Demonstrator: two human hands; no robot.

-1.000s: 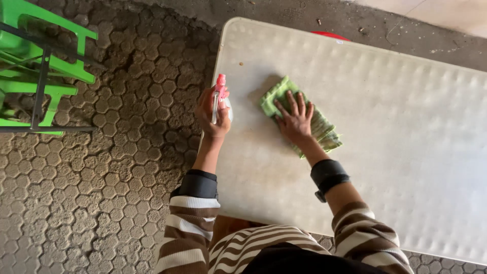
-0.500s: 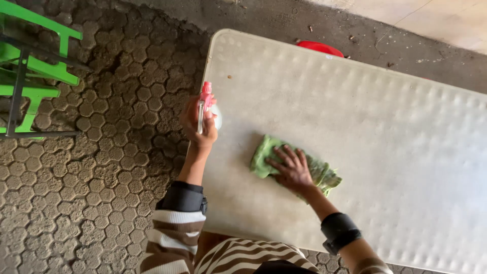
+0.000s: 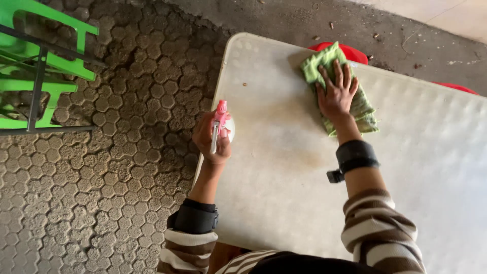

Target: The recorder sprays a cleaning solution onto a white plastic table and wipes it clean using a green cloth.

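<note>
The right hand (image 3: 336,94) now lies flat on the green cloth (image 3: 355,96) near the table's far edge, fingers spread, palm pressing down. Half a second ago hand and cloth were nearer the person, about mid-table; a second ago they were further out again. So the cloth is travelling back and forth in long strokes, and the wiping reads as well under way, this stroke reaching its far end.

The left hand (image 3: 212,139) has barely shifted — it hangs over the table's left edge with its fingers closed round a small spray bottle (image 3: 221,124), pink nozzle on top, pale body mostly hidden in the grip. Whether a finger rests on the trigger cannot be told.

The table (image 3: 284,203) is a white plastic top with a faint dimpled grain. A brownish smear sits in the middle, between the two arms, and the patch under it looks duller than the rest; a few dark specks lie toward the far left corner. Part of the cloth is bunched beyond the fingers, the rest trailing out under the wrist.

Round about — hexagon paving (image 3: 101,177) to the left, worn and dusty, giving way to bare ground (image 3: 284,18) beyond the table. A green frame (image 3: 45,66) of bars stands at the upper left. Something red (image 3: 355,50) shows just past the table's far edge, with another red sliver (image 3: 456,87) to the right. Both forearms wear striped sleeves and dark wrist bands.
</note>
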